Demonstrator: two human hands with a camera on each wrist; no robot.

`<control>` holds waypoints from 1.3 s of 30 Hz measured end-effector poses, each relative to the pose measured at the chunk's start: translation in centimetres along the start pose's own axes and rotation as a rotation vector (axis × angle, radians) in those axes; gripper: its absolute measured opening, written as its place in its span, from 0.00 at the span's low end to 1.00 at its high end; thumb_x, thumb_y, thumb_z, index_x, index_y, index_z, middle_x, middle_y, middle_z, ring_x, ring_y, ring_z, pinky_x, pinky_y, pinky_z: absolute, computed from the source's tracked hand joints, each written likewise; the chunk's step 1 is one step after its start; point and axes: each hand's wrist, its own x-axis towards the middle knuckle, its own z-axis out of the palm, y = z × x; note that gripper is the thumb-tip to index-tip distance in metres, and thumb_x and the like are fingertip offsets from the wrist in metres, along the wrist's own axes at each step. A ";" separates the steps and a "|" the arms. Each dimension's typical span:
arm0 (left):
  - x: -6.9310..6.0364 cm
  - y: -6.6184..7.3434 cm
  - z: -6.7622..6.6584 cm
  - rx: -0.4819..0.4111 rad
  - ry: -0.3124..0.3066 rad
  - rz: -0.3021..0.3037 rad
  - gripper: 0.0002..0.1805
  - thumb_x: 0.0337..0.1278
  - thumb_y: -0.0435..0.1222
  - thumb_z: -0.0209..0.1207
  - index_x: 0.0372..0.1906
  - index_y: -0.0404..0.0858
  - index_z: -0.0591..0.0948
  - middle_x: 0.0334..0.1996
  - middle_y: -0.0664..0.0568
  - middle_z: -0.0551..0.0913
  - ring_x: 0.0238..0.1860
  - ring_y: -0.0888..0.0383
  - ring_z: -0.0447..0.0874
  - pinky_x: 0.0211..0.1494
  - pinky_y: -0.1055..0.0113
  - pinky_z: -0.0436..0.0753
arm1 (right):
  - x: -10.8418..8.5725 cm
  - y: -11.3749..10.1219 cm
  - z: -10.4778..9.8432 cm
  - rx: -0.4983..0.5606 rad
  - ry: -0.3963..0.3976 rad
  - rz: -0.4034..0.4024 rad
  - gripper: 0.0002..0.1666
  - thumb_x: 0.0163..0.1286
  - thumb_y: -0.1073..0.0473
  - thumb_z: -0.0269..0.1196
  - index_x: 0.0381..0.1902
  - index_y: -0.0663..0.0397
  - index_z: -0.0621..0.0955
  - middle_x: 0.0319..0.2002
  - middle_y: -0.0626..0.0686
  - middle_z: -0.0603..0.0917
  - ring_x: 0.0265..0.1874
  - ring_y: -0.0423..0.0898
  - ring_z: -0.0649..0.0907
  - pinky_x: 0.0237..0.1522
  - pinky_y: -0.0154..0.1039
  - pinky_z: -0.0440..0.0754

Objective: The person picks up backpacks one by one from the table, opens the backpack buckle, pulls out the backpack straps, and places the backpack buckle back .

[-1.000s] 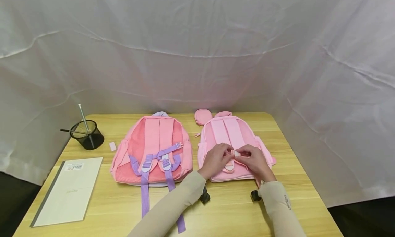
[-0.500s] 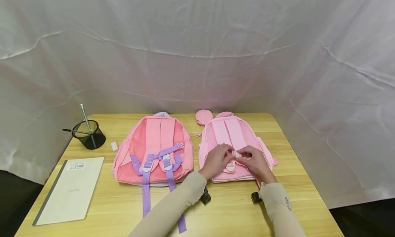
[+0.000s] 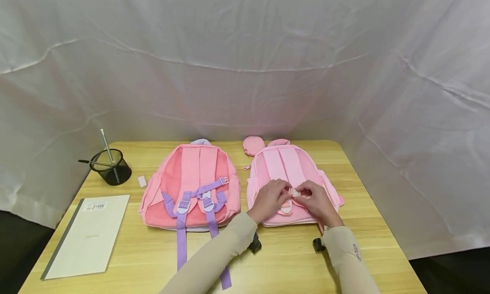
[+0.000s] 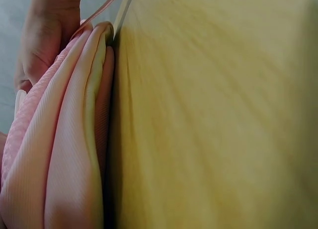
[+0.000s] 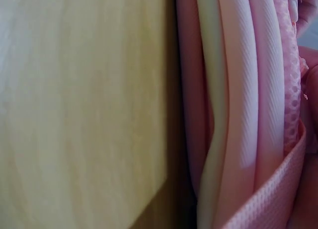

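A light pink backpack (image 3: 266, 170) lies with its strap side up on the right half of the table. Over its lower middle, a small white buckle (image 3: 294, 192) is pinched between both hands. My left hand (image 3: 271, 199) grips the buckle's left end with thumb and fingers. From the other side, my right hand (image 3: 317, 202) holds its right end. Fingertips partly cover the buckle, so whether its halves are joined is hidden. Below it sits another strap adjuster (image 3: 286, 207). The left wrist view shows the pack's padded side (image 4: 69, 154); a pink strap (image 5: 273, 189) crosses the right wrist view.
A coral pink backpack (image 3: 170, 183) with loose purple straps (image 3: 181, 243) lies to the left. Further left are a notebook (image 3: 86, 236), an eraser (image 3: 142, 181) and a black mesh pen cup (image 3: 116, 175). A round pink pouch (image 3: 253, 145) lies behind the packs.
Both hands stay at the buckle, with only slight finger shifts. The head view has shifted a little; the backpacks lie where they were.
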 end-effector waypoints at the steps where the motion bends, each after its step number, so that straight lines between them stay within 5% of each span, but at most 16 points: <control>1: 0.0 0.0 0.0 0.002 0.000 0.003 0.14 0.72 0.49 0.62 0.54 0.49 0.82 0.41 0.61 0.83 0.43 0.64 0.78 0.45 0.70 0.78 | 0.0 0.1 0.0 -0.004 0.000 -0.006 0.11 0.60 0.67 0.76 0.39 0.56 0.86 0.35 0.53 0.83 0.34 0.42 0.78 0.38 0.30 0.76; 14: 0.2 -0.2 -0.1 -0.076 0.015 0.039 0.13 0.71 0.45 0.63 0.55 0.46 0.81 0.41 0.58 0.83 0.45 0.63 0.80 0.51 0.70 0.80 | 0.0 0.1 -0.5 0.030 0.003 -0.025 0.09 0.59 0.66 0.77 0.37 0.56 0.86 0.35 0.55 0.84 0.34 0.41 0.78 0.39 0.30 0.77; 28: -0.2 -0.4 -0.4 -0.190 0.040 -0.035 0.13 0.74 0.45 0.60 0.57 0.47 0.80 0.40 0.58 0.84 0.40 0.66 0.80 0.47 0.73 0.79 | 0.1 0.4 -0.7 0.008 0.028 0.042 0.10 0.63 0.63 0.75 0.41 0.58 0.86 0.35 0.55 0.84 0.33 0.38 0.80 0.40 0.29 0.78; 39: -0.3 -0.5 -0.5 -0.139 0.017 0.004 0.15 0.73 0.44 0.61 0.60 0.49 0.82 0.42 0.60 0.84 0.43 0.66 0.80 0.48 0.72 0.79 | -0.8 -4.0 -1.9 0.060 -0.001 0.055 0.12 0.65 0.68 0.72 0.43 0.68 0.84 0.35 0.61 0.84 0.33 0.45 0.81 0.39 0.31 0.79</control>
